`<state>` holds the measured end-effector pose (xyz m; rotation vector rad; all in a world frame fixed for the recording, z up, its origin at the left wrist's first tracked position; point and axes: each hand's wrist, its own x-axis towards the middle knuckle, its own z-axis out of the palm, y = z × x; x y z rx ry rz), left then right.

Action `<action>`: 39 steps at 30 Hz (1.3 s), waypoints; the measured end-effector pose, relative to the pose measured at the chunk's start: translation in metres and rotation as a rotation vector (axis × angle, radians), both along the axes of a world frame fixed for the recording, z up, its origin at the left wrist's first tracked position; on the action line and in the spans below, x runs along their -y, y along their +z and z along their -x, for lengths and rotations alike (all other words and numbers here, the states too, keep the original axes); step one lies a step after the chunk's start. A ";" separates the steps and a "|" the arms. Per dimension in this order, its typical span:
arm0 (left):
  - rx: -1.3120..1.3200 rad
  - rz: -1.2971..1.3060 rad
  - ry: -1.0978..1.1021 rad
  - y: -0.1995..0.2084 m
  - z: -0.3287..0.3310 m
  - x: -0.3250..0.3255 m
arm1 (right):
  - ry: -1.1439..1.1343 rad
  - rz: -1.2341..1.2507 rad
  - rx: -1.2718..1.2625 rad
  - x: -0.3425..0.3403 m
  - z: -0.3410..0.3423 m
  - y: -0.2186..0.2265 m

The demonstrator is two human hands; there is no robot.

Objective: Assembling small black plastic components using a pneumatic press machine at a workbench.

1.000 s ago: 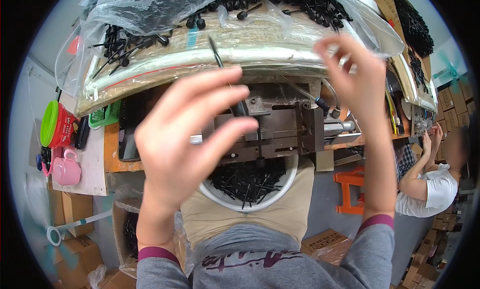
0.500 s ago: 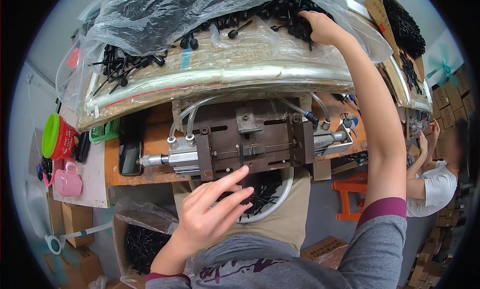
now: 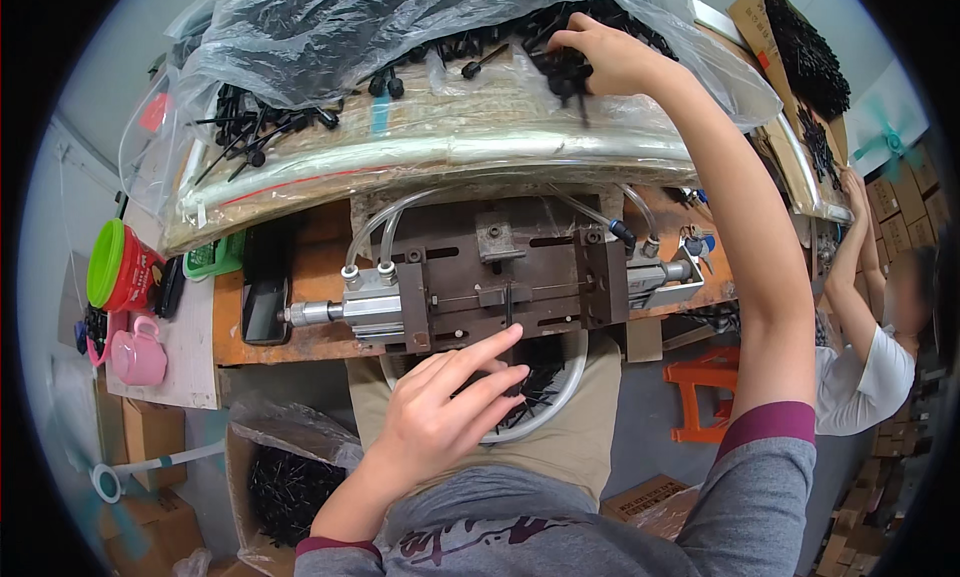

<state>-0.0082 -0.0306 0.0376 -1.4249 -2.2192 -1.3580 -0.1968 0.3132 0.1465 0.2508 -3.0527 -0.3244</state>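
Observation:
My left hand [image 3: 440, 399] is at the front edge of a dark metal clamping fixture [image 3: 470, 245]. Its fingers are closed round a thin black stemmed part [image 3: 509, 305], which points up into the middle of the fixture; the part's lower end is hidden by the fingers. My right hand [image 3: 620, 61] reaches to the far raised shelf, curled over a bunch of black stemmed parts [image 3: 566, 75] with thick heads. More of these parts [image 3: 460, 47] lie along the edge of a clear plastic sheet. My right fingertips are partly hidden among the parts.
Air cylinders [image 3: 372, 312] with clear hoses flank the fixture. Below it, a round tub [image 3: 560, 417] of black parts sits in my lap. A phone [image 3: 265, 312], red tub [image 3: 137, 280] and pink cup [image 3: 138, 355] stand left. A co-worker [image 3: 865, 377] sits right, by an orange stool [image 3: 690, 397].
My right hand has moved left and slightly nearer, bringing a bunch of parts along. My left hand and its part have shifted a little right. The co-worker's arms have risen.

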 end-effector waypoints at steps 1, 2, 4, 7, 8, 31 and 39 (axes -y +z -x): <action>0.005 0.007 0.005 -0.001 0.000 -0.001 | 0.016 0.059 0.033 0.002 0.003 0.001; 0.010 0.014 0.009 -0.002 0.000 -0.003 | 0.031 0.117 0.065 0.004 0.006 0.001; 0.000 0.031 0.043 -0.005 0.000 -0.006 | -0.055 0.244 0.102 0.023 0.001 0.005; -0.039 0.056 0.126 -0.008 -0.003 -0.013 | -0.038 0.344 0.104 0.045 -0.009 0.011; -0.041 0.061 0.155 -0.010 -0.005 -0.016 | -0.062 0.392 0.152 0.050 -0.015 0.017; -0.134 0.356 0.244 -0.019 -0.002 -0.028 | -0.034 1.185 -0.277 0.053 -0.106 0.006; -0.201 -0.163 0.298 0.018 0.009 -0.032 | -0.194 1.701 0.180 0.139 -0.213 -0.053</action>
